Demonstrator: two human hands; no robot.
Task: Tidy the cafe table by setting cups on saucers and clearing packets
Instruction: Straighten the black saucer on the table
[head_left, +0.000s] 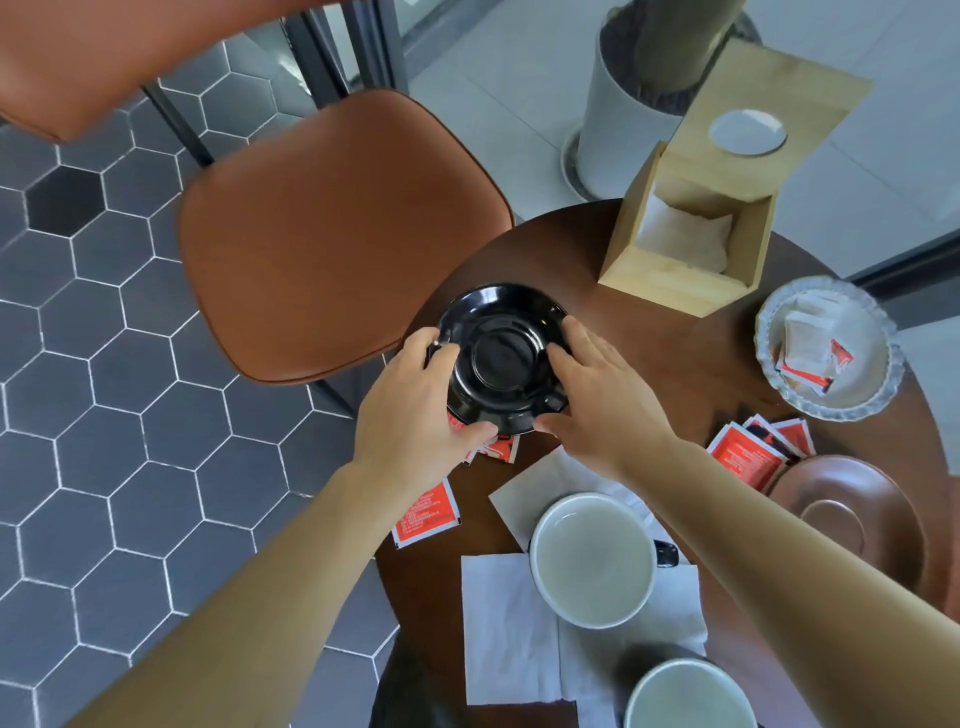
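Both hands grip the black saucer (501, 358) at the far left edge of the round tabletop (649, 353): the left hand (415, 410) on its left rim, the right hand (597, 400) on its right. It seems slightly lifted over a red packet (501, 449), though contact is unclear. More packets (748, 452) lie beside a brown saucer (847, 514). A white cup (592, 558) stands on napkins (509, 623).

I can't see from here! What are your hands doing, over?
Both hands, left and right, gripping black saucer. Red packets lie beneath it. Cups still on napkins.
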